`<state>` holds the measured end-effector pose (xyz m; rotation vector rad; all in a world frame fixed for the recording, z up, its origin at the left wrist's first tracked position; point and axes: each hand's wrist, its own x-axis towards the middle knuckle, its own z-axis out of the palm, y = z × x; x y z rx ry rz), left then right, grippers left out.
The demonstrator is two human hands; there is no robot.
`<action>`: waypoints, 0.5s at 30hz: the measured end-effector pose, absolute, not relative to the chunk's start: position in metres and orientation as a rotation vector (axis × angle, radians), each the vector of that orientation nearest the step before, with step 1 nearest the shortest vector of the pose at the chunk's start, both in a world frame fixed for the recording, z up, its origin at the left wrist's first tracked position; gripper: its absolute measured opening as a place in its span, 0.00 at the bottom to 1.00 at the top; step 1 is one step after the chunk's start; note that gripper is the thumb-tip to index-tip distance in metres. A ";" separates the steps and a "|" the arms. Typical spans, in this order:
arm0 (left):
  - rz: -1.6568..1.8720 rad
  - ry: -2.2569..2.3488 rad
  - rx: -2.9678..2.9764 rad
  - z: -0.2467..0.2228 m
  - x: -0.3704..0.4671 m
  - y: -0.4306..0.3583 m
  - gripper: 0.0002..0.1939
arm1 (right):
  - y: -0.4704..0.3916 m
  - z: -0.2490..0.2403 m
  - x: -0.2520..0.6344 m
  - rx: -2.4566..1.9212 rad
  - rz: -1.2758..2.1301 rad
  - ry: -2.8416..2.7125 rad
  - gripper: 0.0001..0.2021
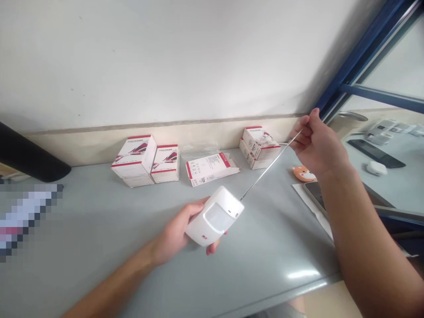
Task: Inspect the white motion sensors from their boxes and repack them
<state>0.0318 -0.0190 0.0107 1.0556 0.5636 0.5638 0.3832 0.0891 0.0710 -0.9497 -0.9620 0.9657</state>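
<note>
A white motion detector (215, 217) with a curved lens window and a small red logo is tilted above the grey table. My left hand (177, 234) is wrapped round its lower left side, fingertips showing beyond its right edge. From the detector's top corner a thin metal antenna (266, 167) extends up to the right. My right hand (314, 141) pinches the antenna's far end between thumb and fingers, near the wall.
Red-and-white boxes (135, 155) stand at the back left and more boxes (260, 147) at the back right. Between them lies an opened carton (212, 168) beside clear plastic. A phone (314, 194), an orange figure (303, 173) and a blue-framed glass panel (351, 75) are at right.
</note>
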 end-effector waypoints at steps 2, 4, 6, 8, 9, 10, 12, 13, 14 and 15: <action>0.561 0.548 0.973 0.009 0.030 -0.018 0.25 | 0.087 0.073 0.374 -0.908 1.007 -0.930 0.23; 0.535 0.537 0.890 0.005 0.027 -0.017 0.26 | 0.086 0.074 0.367 -0.900 1.036 -0.926 0.23; 0.525 0.516 0.837 0.000 0.025 -0.015 0.27 | 0.085 0.075 0.364 -0.893 1.071 -0.922 0.22; 0.535 0.503 0.813 -0.004 0.024 -0.013 0.26 | 0.086 0.074 0.367 -0.853 1.122 -0.915 0.22; 0.541 0.503 0.808 -0.005 0.023 -0.012 0.26 | 0.086 0.074 0.369 -0.825 1.144 -0.912 0.22; 0.543 0.504 0.806 -0.006 0.023 -0.012 0.26 | 0.086 0.073 0.371 -0.802 1.156 -0.909 0.23; 0.542 0.504 0.811 -0.007 0.023 -0.011 0.26 | 0.088 0.070 0.375 -0.791 1.142 -0.906 0.23; 0.543 0.501 0.817 -0.007 0.023 -0.011 0.26 | 0.089 0.068 0.377 -0.802 1.117 -0.905 0.24; 0.549 0.499 0.822 -0.007 0.023 -0.012 0.26 | 0.091 0.066 0.377 -0.818 1.087 -0.904 0.25; 0.555 0.499 0.826 -0.008 0.023 -0.012 0.25 | 0.092 0.063 0.377 -0.836 1.057 -0.906 0.26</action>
